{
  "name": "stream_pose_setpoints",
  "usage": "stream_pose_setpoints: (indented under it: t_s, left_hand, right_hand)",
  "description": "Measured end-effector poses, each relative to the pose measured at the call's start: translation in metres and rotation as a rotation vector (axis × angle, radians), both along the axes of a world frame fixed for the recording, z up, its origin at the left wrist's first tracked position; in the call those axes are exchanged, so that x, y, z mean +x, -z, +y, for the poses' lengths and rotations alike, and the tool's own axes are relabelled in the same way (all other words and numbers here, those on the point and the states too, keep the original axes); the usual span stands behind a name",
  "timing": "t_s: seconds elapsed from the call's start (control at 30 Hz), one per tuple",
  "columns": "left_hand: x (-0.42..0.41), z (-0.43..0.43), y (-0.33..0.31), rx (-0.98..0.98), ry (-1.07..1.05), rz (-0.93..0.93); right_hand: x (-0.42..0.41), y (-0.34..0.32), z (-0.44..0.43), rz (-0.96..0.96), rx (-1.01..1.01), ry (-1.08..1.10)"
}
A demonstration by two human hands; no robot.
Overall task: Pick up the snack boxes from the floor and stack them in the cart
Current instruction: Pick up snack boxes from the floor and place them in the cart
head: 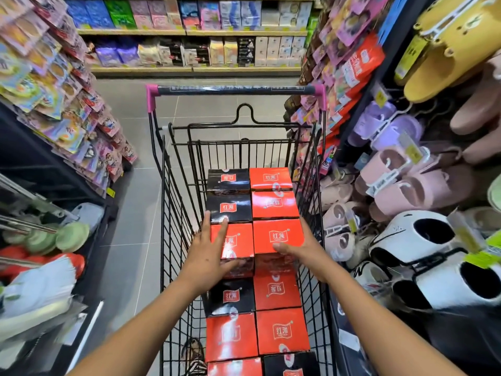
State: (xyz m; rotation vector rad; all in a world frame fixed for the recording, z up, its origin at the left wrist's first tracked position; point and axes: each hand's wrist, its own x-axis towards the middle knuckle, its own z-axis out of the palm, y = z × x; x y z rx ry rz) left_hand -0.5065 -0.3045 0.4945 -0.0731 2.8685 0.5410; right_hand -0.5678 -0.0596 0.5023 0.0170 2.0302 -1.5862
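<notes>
The left hand (210, 256) has a wide grip, straight fingers flat on a red snack box (241, 238), while the right hand (306, 251), grip also wide, lays its thumb atop and its fingers beside the adjoining red box (278, 234), both stacked in the cart (176, 213).

Two bare forearms, left hand (210, 251) and right hand (305, 252) bare, a striped shoe (193, 356) on one foot.

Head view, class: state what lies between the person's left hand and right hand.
Two red snack boxes, side by side: left hand touches the left box, right hand the right box. Seen in the head view.
</notes>
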Motion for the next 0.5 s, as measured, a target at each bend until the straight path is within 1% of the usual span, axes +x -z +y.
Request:
stream_pose_setpoints:
  t_s: [0.1, 0.23, 0.37, 0.5]
  left_hand:
    - [0.000, 0.001, 0.001, -0.075, 0.004, 0.015]
    - [0.002, 0.004, 0.003, -0.089, -0.021, 0.042]
    - [0.004, 0.003, 0.003, -0.084, -0.016, 0.049]
    - [0.003, 0.000, 0.005, -0.066, -0.009, 0.048]
  right_hand:
    - [0.002, 0.000, -0.006, 0.033, 0.073, 0.068]
    - [0.006, 0.007, -0.010, 0.112, 0.099, 0.154]
    - [0.006, 0.011, -0.013, 0.054, 0.023, 0.240]
    - [0.006, 0.008, -0.014, 0.015, -0.008, 0.269]
